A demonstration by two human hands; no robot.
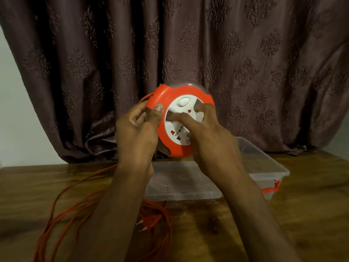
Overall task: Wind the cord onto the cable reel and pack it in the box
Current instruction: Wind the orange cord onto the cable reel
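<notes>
Fingers of the left hand (136, 127) clamped the reel (181, 120) rim; right hand (205, 133) fingers pressed its white face, tilted toward the camera.

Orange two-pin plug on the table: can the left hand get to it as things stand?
Probably not yet: the left hand grips the orange cable reel. The orange two-pin plug lies exposed below on the wooden table.

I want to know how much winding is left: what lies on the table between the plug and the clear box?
In the head view, only loose orange cord crosses the bare table between the plug and the clear box.
</notes>
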